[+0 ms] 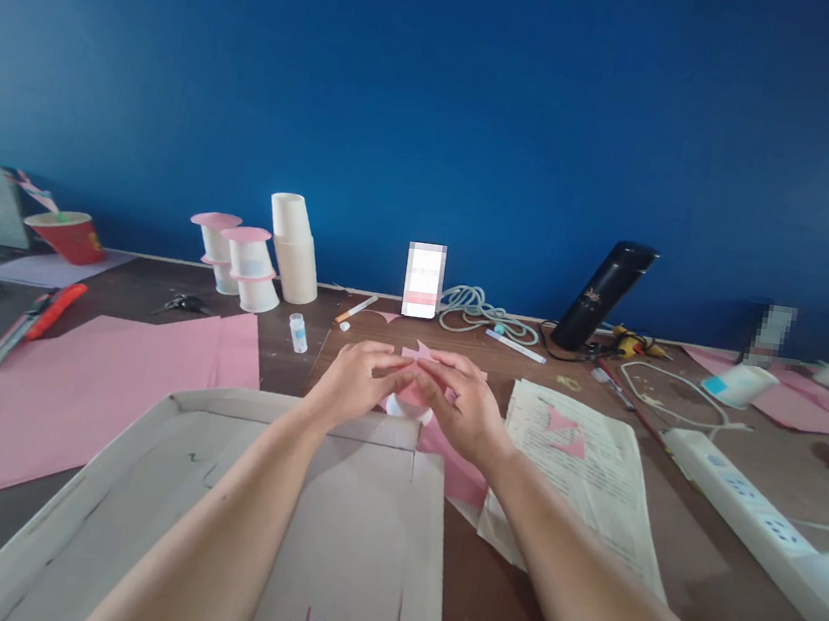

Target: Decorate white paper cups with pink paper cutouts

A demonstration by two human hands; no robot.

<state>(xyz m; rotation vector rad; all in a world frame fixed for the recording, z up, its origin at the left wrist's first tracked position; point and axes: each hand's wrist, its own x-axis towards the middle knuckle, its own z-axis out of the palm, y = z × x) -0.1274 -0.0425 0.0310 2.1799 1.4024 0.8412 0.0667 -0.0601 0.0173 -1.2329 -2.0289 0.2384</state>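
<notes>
My left hand point(358, 384) and my right hand point(468, 410) meet in front of me, fingers closed on a small piece of pink paper point(420, 352) between them. Just below it is a white paper cup point(408, 409), partly covered by the hands; whether the paper is fixed to the cup I cannot tell. My forearms reach over a grey-white cardboard box lid point(357, 535) with "46" written on it. A pink sheet point(456, 462) lies under my right hand. To its right, triangular pink scraps point(565, 444) rest on a printed sheet point(588, 493).
Large pink sheets point(110, 384) and a red utility knife point(56, 310) lie left. Behind are cup stacks point(250, 265), nested white cups point(293, 245), a glue stick point(298, 333), a phone point(422, 279) and a black flask point(605, 296). A power strip point(752, 518) runs along the right.
</notes>
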